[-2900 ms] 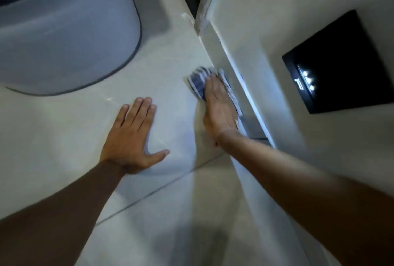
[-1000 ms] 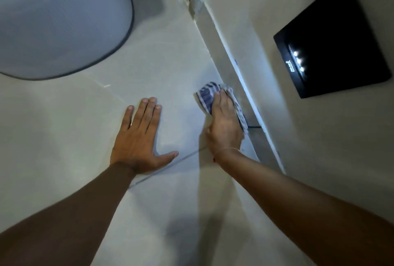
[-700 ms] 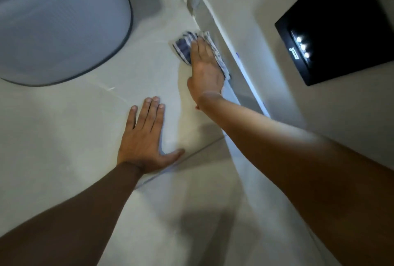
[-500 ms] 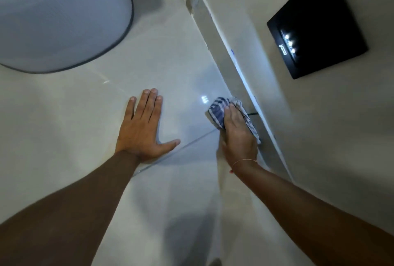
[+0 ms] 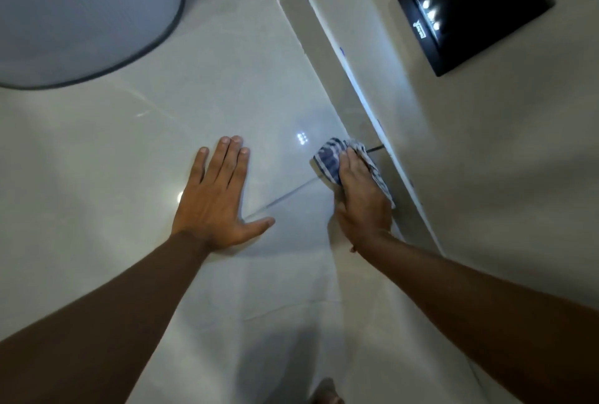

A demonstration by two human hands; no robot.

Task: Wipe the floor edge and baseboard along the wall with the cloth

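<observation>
The blue-and-white striped cloth (image 5: 331, 160) lies bunched on the floor (image 5: 227, 95) right at its edge, touching the foot of the baseboard (image 5: 327, 56) that runs along the wall (image 5: 486, 160). My right hand (image 5: 361, 199) lies flat on top of it, fingers (image 5: 351, 163) held close together and pressing it down onto the tile; the cloth pokes out ahead of my fingertips and along the wall side of my hand. Whether my thumb curls under the fabric I cannot tell, since the hand covers it.

My left hand (image 5: 217, 199) rests palm-down on the floor well to the left of the cloth, empty, the four fingers side by side and the thumb spread out toward my right hand. A thin grout line (image 5: 282, 197) crosses the floor between the two hands and runs under both of them.

On the wall above the baseboard sits a black panel (image 5: 470, 8) with three small white lights, and their glint shows on the glossy tile just left of the cloth. At the floor's far left corner lies a grey rug (image 5: 81, 14) with a dark rounded border.
</observation>
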